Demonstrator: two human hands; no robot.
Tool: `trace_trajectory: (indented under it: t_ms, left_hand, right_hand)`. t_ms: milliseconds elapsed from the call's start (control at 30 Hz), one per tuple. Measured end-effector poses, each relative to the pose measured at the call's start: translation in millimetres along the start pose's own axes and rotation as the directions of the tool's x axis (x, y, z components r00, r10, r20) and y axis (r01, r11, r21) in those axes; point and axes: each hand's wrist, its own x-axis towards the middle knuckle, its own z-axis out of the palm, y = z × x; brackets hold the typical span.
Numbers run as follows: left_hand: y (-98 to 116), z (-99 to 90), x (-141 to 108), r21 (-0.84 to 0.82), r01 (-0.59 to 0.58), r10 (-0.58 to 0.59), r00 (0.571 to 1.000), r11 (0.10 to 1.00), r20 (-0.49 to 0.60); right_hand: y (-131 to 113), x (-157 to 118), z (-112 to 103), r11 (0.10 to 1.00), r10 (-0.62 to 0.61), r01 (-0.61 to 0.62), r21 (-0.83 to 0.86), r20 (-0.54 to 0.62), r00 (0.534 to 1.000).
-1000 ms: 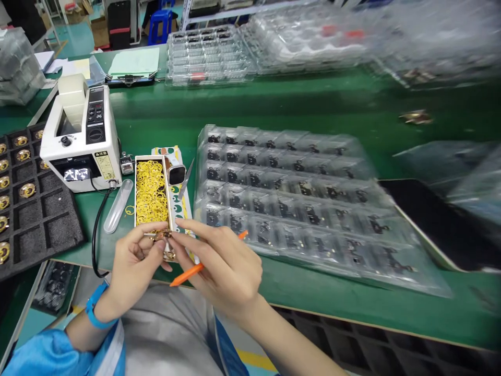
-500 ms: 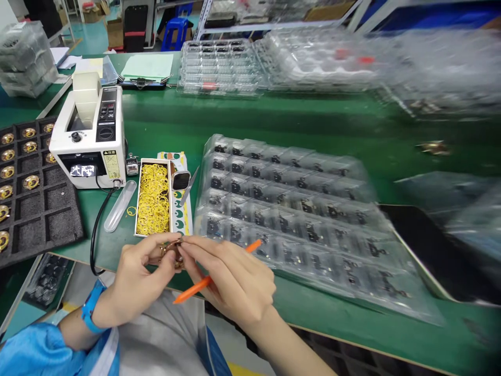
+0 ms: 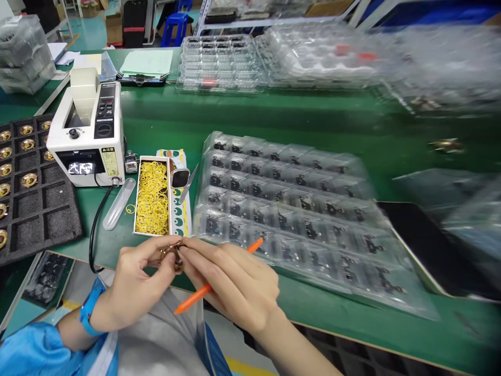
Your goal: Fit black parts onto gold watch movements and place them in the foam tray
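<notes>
My left hand (image 3: 135,287) pinches a small round copper-coloured metal part (image 3: 177,256) between thumb and fingers, above the table's front edge. My right hand (image 3: 238,287) has its fingertips pressed to the right side of the same part. An orange pointed stick (image 3: 191,301) lies through the right hand's grip, its tip slanting down to the left and its other end poking out above the knuckles. Fingers cover much of the metal part, so its detail cannot be made out. Just beyond the hands is a white box (image 3: 171,209) of thin yellow rings (image 3: 152,196).
A white tape dispenser (image 3: 84,141) stands at left beside a black foam tray (image 3: 64,224) with several gold round parts. Tweezers (image 3: 188,184) and a smartwatch (image 3: 180,178) lie by the box. Clear blister trays (image 3: 282,209) cover the middle right, next to a dark flat panel (image 3: 426,250).
Both hands keep their hold on the metal part and have barely moved. The whole view has shifted slightly.
</notes>
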Motion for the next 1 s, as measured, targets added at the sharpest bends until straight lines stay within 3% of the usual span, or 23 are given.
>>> trace_trajectory:
  t_ms: [233,433,700,1000]
  left_hand:
    - [-3,2.3,-4,0.064,-0.082,0.087,0.992,0.995,-0.087]
    - [1,4.2,-4,0.070,-0.107,0.116,0.984,0.992,-0.135]
    - [-3,3.6,-3,0.089,-0.100,0.112,0.983,0.991,-0.142]
    - [-5,4.8,-1,0.029,-0.066,0.070,0.987,0.997,-0.147]
  right_hand:
    - [-6,0,6,0.998,0.059,-0.059,0.000,-0.028,0.998]
    - [-14,1,13,0.990,0.137,-0.141,-0.019,-0.128,0.982]
    - [-10,4,6,0.995,0.098,-0.098,-0.028,-0.021,0.995]
    - [-17,1,19,0.977,0.206,-0.213,-0.030,-0.166,0.964]
